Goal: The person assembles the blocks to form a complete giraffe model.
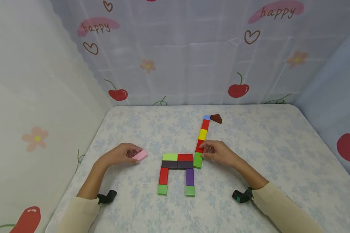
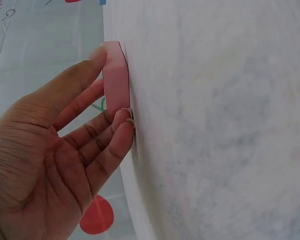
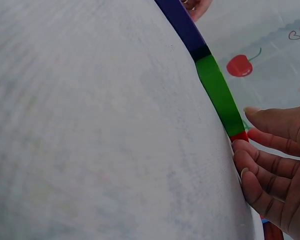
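Note:
My left hand (image 1: 123,154) pinches a pink wooden block (image 1: 140,155) between thumb and fingers, low over the table at the left of the figure. In the left wrist view the pink block (image 2: 116,80) has slanted ends and the thumb lies against its upper end. My right hand (image 1: 218,152) rests at the right side of a slanting column of blocks. Its fingertips touch the lower red block (image 1: 199,146), with the thumb beside the green block (image 1: 197,160). In the right wrist view its fingers are loosely bent along the column.
Yellow (image 1: 202,134), red and light blue blocks continue the column upward to a brown block (image 1: 216,118). Left of it, green and red blocks lie above two black blocks (image 1: 177,164). Legs of red (image 1: 163,176) and purple (image 1: 190,177) end in green blocks. Curtains surround the table.

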Action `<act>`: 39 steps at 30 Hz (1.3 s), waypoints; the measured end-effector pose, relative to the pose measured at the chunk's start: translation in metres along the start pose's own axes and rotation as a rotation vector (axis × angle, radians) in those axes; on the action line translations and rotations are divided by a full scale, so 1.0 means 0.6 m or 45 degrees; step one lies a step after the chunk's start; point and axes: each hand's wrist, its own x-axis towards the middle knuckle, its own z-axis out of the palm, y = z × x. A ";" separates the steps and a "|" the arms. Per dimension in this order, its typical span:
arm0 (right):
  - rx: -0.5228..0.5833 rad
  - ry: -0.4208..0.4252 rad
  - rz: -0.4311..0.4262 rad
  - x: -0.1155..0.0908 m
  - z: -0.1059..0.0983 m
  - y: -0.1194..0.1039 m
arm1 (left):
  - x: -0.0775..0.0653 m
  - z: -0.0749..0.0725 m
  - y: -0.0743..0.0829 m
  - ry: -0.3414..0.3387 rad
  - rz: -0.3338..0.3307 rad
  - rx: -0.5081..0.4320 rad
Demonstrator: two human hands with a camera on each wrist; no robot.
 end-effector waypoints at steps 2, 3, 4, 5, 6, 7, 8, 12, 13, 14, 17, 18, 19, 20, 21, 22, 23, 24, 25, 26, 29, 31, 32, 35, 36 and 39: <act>-0.003 0.000 0.005 0.000 0.000 0.000 | 0.004 0.005 0.007 -0.023 -0.016 -0.020; -0.004 0.001 0.009 0.000 0.000 0.001 | 0.006 0.007 0.010 -0.036 -0.018 -0.030; -0.007 0.001 0.014 0.000 0.001 0.001 | 0.008 0.009 0.012 -0.049 -0.019 -0.034; -0.008 0.000 0.016 0.000 0.001 0.002 | 0.010 0.012 0.015 -0.062 -0.023 -0.036; -0.006 0.000 0.021 -0.001 0.001 0.002 | 0.012 0.015 0.017 -0.071 -0.026 -0.039; -0.002 0.001 0.028 -0.001 0.002 0.002 | 0.014 0.017 0.019 -0.080 -0.031 -0.043; -0.001 -0.001 0.026 -0.002 0.002 0.003 | 0.016 0.020 0.022 -0.085 -0.025 -0.046; 0.015 -0.001 0.031 -0.001 0.002 0.002 | 0.024 0.027 0.033 -0.078 0.041 -0.011; 0.014 -0.001 0.033 -0.001 0.002 0.001 | 0.026 0.029 0.036 -0.074 0.062 -0.006; 0.010 -0.002 0.031 0.000 0.002 0.001 | 0.028 0.030 0.039 -0.071 0.087 0.002; 0.003 -0.003 0.039 0.001 0.001 -0.001 | 0.035 0.035 0.045 -0.070 0.114 0.013; 0.002 -0.005 0.039 0.001 0.000 -0.002 | 0.036 0.036 0.048 -0.072 0.113 0.011; 0.001 -0.007 0.037 0.002 0.000 -0.002 | 0.038 0.037 0.049 -0.074 0.118 0.016; 0.004 -0.006 0.033 0.002 0.000 -0.003 | 0.039 0.038 0.051 -0.075 0.114 0.018; 0.006 -0.007 0.029 0.001 -0.001 -0.003 | 0.040 0.038 0.052 -0.077 0.111 0.020; 0.004 -0.006 0.027 0.001 -0.001 -0.003 | 0.042 0.039 0.053 -0.079 0.114 0.019; 0.001 -0.005 0.025 0.001 -0.001 -0.004 | 0.043 0.039 0.054 -0.081 0.120 0.015; 0.000 -0.004 0.025 0.000 -0.002 -0.003 | 0.044 0.039 0.056 -0.085 0.124 0.006; -0.004 -0.004 0.022 0.000 -0.001 -0.003 | 0.045 0.040 0.056 -0.089 0.131 -0.003; -0.004 -0.005 0.023 0.000 -0.001 -0.003 | 0.045 0.040 0.056 -0.092 0.131 -0.014; -0.010 -0.006 0.031 0.000 -0.001 -0.003 | 0.047 0.040 0.057 -0.100 0.145 -0.026; -0.008 -0.008 0.028 0.001 -0.001 -0.004 | 0.048 0.040 0.058 -0.101 0.147 -0.017; -0.006 -0.009 0.030 0.001 -0.001 -0.005 | 0.049 0.040 0.058 -0.102 0.144 -0.012; 0.004 -0.007 0.023 0.000 -0.002 -0.007 | 0.051 0.039 0.059 -0.109 0.135 -0.009; 0.010 -0.004 0.027 0.000 -0.001 -0.008 | 0.052 0.039 0.061 -0.111 0.131 -0.013; 0.022 0.003 0.030 0.000 0.000 -0.008 | 0.052 0.038 0.065 -0.115 0.129 -0.024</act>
